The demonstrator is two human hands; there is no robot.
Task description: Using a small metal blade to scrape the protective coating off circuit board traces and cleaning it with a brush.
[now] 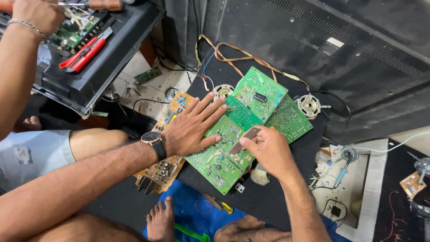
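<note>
The left hand [190, 127] lies flat and open, fingers spread, on a green board [219, 154] that rests on a black mat [268, 197] on the floor. Its palm covers the board's upper left edge and its fingertips reach toward a second green board [260, 92] just above. It grips nothing; it only presses down. A watch [154, 141] sits on that wrist.

The right hand [264, 148] is closed in a pinch on a small brown chip [246, 136], thumb and forefinger holding its lower end. The chip slants up to the right and lies over the middle of the near green board, just right of the left hand's fingers, with the two hands nearly touching.

A third green board [291, 118] lies to the right, overlapping the others. An orange board [163, 168] pokes out beneath the left wrist. Two small round motors [309, 105] sit at the boards' upper edge, joined by coloured wires [233, 58]. A soldering iron [342, 168] lies on a white slab [371, 188] at the right.

At the upper left, another person's hand [38, 13] with a bracelet works over an opened black casing [103, 62], where red pliers [85, 54] lie. Bare feet [161, 222] show at the bottom edge.
</note>
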